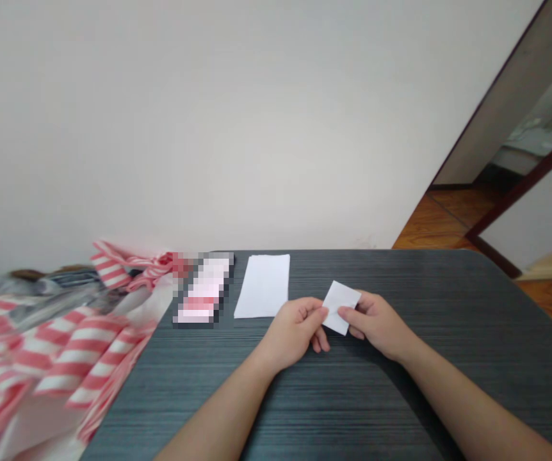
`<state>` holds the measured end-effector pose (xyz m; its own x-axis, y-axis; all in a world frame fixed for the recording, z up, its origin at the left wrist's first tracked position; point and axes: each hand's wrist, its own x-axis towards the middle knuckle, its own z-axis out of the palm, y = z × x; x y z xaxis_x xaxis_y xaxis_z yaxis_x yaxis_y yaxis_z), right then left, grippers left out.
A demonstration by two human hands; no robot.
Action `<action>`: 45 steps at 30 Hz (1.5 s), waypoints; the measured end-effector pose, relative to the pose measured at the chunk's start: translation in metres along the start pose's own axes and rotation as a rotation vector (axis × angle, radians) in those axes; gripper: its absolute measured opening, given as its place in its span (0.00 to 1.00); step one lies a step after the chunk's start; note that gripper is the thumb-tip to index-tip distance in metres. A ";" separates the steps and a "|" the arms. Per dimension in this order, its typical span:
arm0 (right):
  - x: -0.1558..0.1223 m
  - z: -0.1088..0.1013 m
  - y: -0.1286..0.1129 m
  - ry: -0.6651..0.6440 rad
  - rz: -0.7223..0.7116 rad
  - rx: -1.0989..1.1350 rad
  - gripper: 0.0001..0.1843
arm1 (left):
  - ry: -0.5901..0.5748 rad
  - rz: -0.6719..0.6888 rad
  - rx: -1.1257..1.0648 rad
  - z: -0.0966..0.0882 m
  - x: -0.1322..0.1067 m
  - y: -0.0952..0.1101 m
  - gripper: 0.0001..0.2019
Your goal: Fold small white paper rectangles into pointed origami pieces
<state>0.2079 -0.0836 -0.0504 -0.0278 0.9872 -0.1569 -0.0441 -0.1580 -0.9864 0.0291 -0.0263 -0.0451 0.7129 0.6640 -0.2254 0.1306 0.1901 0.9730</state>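
Between my two hands a small, roughly square piece of white paper (340, 298) is held tilted above the dark table. My left hand (300, 326) pinches its left edge between thumb and fingers, with the lower fingers curled loosely beneath. On the other side my right hand (374, 320) grips the paper, its thumb lying on the face and its fingers behind. Whether the paper is folded into layers, I cannot tell. Just beyond my left hand lies a stack of white paper sheets (262, 286), flat on the table.
A dark table (449, 358) with fine streaks stands against a white wall (257, 128). Left of the sheets lies a blurred-out, phone-shaped item (203, 288). Red-and-white striped cloth (74, 346) is heaped along the left side. A doorway and wooden floor (430, 221) show at the right.
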 end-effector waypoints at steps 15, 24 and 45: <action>0.000 -0.001 -0.001 0.034 -0.001 -0.032 0.17 | -0.006 -0.011 0.003 0.000 0.001 -0.002 0.17; 0.001 -0.001 -0.002 0.063 0.018 0.027 0.19 | 0.063 0.028 -0.021 -0.004 0.004 -0.008 0.21; 0.004 0.002 0.001 0.076 0.012 0.068 0.17 | 0.064 0.081 0.322 -0.002 -0.002 -0.002 0.19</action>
<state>0.2056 -0.0796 -0.0518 0.0466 0.9836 -0.1741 -0.1115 -0.1681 -0.9794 0.0258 -0.0266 -0.0468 0.6863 0.7138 -0.1397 0.2939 -0.0965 0.9510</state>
